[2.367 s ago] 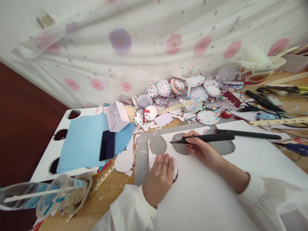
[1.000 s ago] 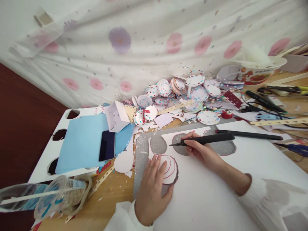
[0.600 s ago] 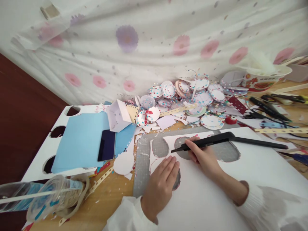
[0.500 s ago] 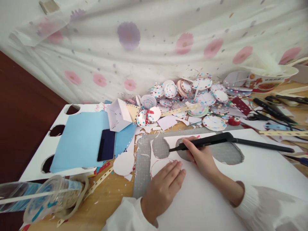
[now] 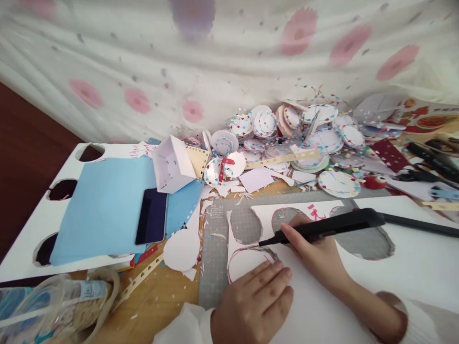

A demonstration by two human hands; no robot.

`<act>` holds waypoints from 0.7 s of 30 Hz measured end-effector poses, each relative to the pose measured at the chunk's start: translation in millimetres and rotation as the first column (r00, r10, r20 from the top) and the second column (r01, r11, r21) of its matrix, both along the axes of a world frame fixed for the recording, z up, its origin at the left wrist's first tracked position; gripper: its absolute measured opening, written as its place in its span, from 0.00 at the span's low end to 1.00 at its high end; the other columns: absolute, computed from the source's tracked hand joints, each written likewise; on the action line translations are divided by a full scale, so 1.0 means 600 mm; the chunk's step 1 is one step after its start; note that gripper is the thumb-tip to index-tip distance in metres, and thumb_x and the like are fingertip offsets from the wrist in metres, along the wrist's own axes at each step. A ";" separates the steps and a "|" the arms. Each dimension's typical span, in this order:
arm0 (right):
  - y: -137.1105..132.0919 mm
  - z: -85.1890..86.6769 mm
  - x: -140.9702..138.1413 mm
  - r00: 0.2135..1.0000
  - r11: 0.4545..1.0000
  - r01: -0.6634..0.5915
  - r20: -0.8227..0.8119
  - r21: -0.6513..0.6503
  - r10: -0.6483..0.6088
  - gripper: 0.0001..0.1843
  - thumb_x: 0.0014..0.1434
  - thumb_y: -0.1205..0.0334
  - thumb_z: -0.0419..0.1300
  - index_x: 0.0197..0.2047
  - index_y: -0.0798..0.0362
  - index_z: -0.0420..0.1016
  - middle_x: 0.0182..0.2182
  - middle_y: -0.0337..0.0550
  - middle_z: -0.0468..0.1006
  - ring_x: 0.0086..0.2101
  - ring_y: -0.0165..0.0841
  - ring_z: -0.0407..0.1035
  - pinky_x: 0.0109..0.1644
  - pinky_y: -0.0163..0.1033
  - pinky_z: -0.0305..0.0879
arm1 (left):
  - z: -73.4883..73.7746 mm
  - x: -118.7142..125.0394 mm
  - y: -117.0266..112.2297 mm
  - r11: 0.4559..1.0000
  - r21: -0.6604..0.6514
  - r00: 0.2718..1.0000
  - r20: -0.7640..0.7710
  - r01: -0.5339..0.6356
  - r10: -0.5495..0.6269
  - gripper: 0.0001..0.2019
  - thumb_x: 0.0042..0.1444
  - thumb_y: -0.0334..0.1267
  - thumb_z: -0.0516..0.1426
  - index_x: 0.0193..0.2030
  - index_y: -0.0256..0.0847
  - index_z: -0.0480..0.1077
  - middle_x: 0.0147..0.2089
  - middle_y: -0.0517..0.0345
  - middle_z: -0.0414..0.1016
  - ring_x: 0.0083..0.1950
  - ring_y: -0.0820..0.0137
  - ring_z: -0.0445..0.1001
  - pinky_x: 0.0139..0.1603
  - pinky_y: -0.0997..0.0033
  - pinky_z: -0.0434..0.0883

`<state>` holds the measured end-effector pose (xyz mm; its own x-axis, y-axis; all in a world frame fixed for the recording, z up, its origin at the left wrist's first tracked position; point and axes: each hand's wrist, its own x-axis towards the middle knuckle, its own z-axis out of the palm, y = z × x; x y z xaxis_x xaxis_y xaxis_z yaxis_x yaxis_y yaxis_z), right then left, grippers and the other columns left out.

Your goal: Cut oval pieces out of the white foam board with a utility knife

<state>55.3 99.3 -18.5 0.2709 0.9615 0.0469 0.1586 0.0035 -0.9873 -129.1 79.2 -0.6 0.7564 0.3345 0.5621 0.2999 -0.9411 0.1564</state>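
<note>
My left hand (image 5: 254, 301) lies flat on a white foam board (image 5: 311, 306), fingers stretched out over the lower part of a red-outlined circle (image 5: 247, 263). My right hand (image 5: 315, 258) grips a black pen-shaped cutting tool (image 5: 344, 225), its long dark tail reaching off to the right. The tool's thin tip touches the board at the top of that circle, where a dark, narrow cut line shows. Several round holes are cut through the board above. Through them the grey cutting mat (image 5: 215, 253) is visible. Pink writing marks the board near my right hand.
Blue sheets (image 5: 103, 205) and a phone (image 5: 152, 215) lie left on another holed board. A white paper box (image 5: 174, 165) stands beside a heap of decorated paper discs (image 5: 265, 124). A clear plastic cup (image 5: 53, 306) is lower left; a printed tub (image 5: 426, 114) is back right.
The tool's tip has moved from the edge of a hole down to the top of the outlined circle, where a cut now shows. My left hand stays flat; the camera view has shifted.
</note>
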 end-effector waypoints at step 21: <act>-0.003 0.008 0.000 0.979 0.979 -0.204 -0.010 0.005 0.204 0.10 0.58 0.50 0.64 0.31 0.46 0.77 0.26 0.42 0.76 0.30 0.37 0.70 0.33 0.41 0.68 | -0.014 -0.014 0.002 0.994 -0.043 0.992 -0.076 0.097 -0.100 0.11 0.65 0.26 0.52 0.38 0.31 0.76 0.51 0.50 0.78 0.57 0.65 0.74 0.64 0.65 0.69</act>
